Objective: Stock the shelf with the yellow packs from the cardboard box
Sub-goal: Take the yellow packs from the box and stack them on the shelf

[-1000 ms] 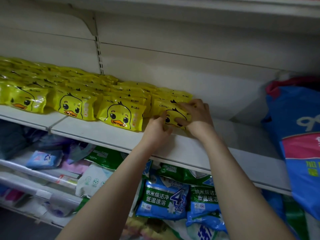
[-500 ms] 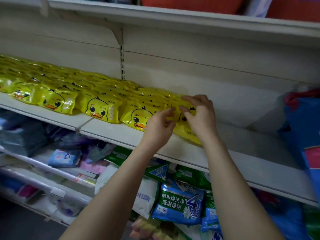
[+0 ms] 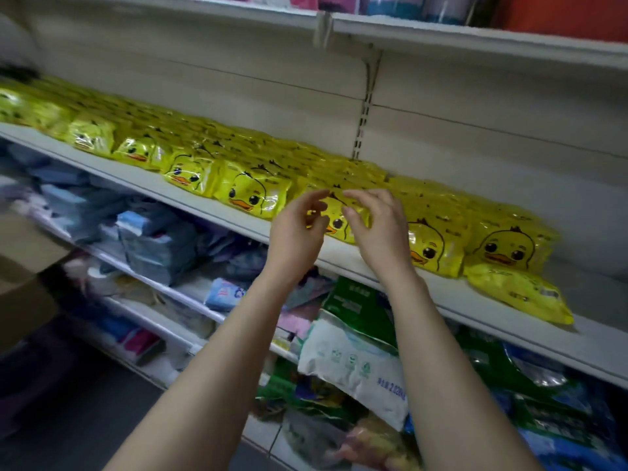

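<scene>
A: How is the light behaving?
B: It is coming in dim and flat, with the yellow packs [image 3: 253,198] glinting in small white spots on their foil.
A: Is anything blurring?
B: The left side is smearing; the far packs and the cardboard box [image 3: 20,266] are going soft. The shelf [image 3: 339,258] is bowing from wide-angle distortion, and the lower goods [image 3: 356,368] are sitting in deep shadow.

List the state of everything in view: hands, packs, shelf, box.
Left hand: fingers loosely curved, no clear grip.
Right hand: likewise, thumb at the middle pack.
Middle pack: upright on the shelf, between the hands.
Row of packs: upright, faces forward.
End pack: lying flat near the front edge.
Shelf: partly stocked, bare at right.
Box: blurred, contents unseen.
</scene>
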`<state>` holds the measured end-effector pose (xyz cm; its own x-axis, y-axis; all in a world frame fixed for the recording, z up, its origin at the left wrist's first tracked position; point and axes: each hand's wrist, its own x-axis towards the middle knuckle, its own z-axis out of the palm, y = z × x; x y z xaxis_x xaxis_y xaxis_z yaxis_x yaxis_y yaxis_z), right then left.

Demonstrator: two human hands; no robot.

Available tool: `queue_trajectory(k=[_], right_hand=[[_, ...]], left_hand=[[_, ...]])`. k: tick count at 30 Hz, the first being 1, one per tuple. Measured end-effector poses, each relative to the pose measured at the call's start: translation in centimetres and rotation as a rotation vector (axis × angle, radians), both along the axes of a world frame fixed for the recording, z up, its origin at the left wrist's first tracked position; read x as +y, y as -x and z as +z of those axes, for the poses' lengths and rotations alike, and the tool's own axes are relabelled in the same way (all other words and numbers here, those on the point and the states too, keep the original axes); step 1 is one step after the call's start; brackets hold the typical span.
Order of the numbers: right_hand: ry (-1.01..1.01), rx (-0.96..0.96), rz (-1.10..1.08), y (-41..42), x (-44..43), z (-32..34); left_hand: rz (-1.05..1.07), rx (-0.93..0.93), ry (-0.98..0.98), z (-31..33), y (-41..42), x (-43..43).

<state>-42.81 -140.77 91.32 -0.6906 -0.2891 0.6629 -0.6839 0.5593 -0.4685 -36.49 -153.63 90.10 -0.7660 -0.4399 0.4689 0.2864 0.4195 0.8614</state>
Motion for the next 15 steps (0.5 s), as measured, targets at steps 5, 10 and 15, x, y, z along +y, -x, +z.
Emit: queue_trajectory(k=[5,10,15], right_hand=[[0.026,-0.034,0.088,-3.1,-9.3,-1.3],[0.040,-0.095,0.220,-6.4,-19.0,-3.2],[-0.043,-0.123,0.370,-9.3,-28.4,-5.1]], left_hand=[[0.072,-0.024,-0.002,-0.7,-3.8,-8.8],[0.196,-0.076,0.000,-1.9,-8.6,-17.9],[0.326,-0.129,-0.041,-3.4,-13.1,-25.6]])
